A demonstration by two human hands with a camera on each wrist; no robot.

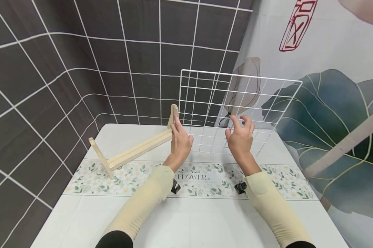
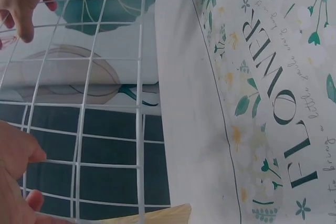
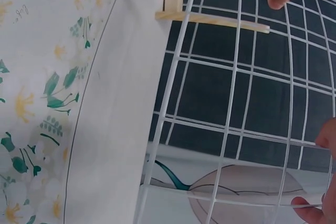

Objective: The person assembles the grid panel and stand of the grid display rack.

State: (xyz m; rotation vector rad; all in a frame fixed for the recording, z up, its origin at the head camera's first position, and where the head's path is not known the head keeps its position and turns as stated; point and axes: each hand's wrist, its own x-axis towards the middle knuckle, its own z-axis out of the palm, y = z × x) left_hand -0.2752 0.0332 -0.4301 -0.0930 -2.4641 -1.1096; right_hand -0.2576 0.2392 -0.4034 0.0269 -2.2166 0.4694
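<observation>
A white wire grid panel [image 1: 215, 101] stands upright above the back of the table, behind both hands. My left hand [image 1: 180, 143] is at its left edge, fingers on one side and thumb on the other, gripping it. Beside those fingers rises an end piece [image 1: 173, 115] of a pale wooden stand [image 1: 140, 148]. My right hand [image 1: 240, 137] holds the grid's wires near the middle with bent fingers. In the right wrist view the right thumb [image 3: 310, 211] lies against a wire. Wires partly hide the wooden end piece [image 3: 226, 21] there.
A white tablecloth [image 1: 186, 220] with a floral band [image 1: 205, 179] covers the table. Behind it hangs a dark cloth with white lines [image 1: 106, 55], and at the right a leaf-printed cloth [image 1: 326, 113]. The stand's other end piece [image 1: 100, 156] is at the left.
</observation>
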